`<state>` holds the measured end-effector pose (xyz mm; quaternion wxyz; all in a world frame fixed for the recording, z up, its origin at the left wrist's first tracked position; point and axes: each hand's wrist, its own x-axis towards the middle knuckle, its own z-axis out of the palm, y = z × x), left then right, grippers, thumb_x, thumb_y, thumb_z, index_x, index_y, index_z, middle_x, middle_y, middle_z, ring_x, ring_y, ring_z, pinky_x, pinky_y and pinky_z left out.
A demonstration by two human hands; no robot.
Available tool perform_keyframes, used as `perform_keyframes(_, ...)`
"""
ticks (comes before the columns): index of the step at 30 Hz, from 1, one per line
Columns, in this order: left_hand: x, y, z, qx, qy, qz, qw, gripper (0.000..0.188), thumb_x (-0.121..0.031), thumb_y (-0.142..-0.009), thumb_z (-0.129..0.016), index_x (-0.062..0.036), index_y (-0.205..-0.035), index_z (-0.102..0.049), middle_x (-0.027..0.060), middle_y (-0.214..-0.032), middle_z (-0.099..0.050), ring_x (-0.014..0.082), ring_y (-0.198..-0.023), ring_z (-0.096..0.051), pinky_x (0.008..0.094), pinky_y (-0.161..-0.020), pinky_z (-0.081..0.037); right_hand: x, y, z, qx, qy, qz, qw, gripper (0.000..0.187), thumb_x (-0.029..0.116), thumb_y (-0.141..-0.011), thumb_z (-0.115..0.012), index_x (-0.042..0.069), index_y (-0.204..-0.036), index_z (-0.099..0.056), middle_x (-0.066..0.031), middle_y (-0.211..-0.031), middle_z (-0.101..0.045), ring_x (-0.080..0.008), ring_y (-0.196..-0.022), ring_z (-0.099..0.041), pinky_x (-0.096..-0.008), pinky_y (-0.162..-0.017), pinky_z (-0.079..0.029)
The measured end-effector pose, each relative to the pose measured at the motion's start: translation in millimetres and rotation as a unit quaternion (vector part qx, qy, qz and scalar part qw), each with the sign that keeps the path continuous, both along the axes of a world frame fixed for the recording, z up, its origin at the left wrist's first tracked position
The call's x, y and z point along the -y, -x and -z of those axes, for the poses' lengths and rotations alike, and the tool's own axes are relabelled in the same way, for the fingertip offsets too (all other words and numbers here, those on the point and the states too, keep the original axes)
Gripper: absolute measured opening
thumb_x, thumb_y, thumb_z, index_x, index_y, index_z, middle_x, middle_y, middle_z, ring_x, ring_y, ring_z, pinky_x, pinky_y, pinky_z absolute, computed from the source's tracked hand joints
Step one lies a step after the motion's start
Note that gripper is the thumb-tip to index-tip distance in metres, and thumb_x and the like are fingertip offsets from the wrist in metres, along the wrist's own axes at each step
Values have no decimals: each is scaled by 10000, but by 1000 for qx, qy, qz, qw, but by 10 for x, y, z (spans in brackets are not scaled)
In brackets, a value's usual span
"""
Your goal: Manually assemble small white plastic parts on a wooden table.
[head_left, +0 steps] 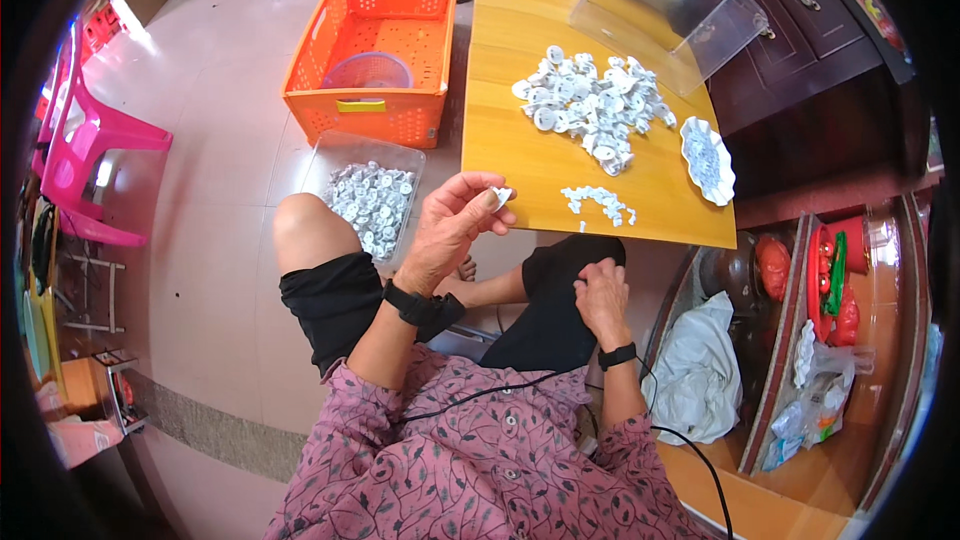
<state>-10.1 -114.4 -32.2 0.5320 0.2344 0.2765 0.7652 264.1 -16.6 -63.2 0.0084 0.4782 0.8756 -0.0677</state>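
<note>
My left hand (459,224) is raised by the table's near left corner. Its thumb and fingers pinch a small white plastic piece (501,197). My right hand (603,302) lies low over my right thigh, just below the table edge, its fingers loosely bent with nothing visible in them. A scatter of tiny white plastic parts (598,202) lies near the front edge of the yellow table (500,120). Behind them is a large heap of white round plastic pieces (590,98). On the floor by my left knee, a clear bin (410,232) holds many similar pieces.
An orange crate (365,108) with a round basket inside stands left of the table. At the table's right edge sits a white scalloped dish (726,192) of small bluish parts. A clear plastic box (720,50) is behind. A pink chair (95,140) stands far left; shelves with bags (700,365) at right.
</note>
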Motion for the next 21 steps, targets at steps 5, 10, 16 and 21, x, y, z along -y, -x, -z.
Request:
perform_keyframes(5, -19, -25, 16, -29, 23, -5, 999, 228, -103, -987, -588, 0, -1191, -594, 164, -1115, -669, 187, -857, -677, 285, -738, -569, 144, 93, -209, -150, 167, -39, 974, 121, 142, -846, -684, 24, -872, -669, -163, -854, -646, -378, -807, -649, -463, -734, -517)
perform_keyframes(10, -41, -61, 24, -52, 41, -6, 998, 207, -92, -980, -596, 5, -1163, -603, 149, -1109, -673, 188, -848, -678, 284, -741, -568, 113, 299, -538, -357, -5, -15, 934, 71, 10, -851, -675, 10, -918, -651, -147, -836, -620, -309, -720, -637, -371, -611, -499)
perform_keyframes(16, -11, -64, -10, -81, 56, -17, 995, 180, -68, -963, -609, 4, -1128, -618, 130, -1105, -675, 188, -849, -678, 275, -736, -560, -169, 236, -554, -362, -139, -1, 922, 98, -26, -841, -665, 6, -930, -638, -150, -881, -620, -336, -791, -644, -397, -693, -524)
perform_keyframes(21, -33, -66, 3, -76, 52, -8, 996, 188, -59, -957, -616, 8, -1133, -617, 131, -1102, -676, 189, -850, -679, 282, -743, -564, -147, 291, -560, -358, -125, -11, 925, 110, -19, -837, -673, 13, -940, -652, -142, -907, -618, -328, -813, -644, -388, -704, -527)
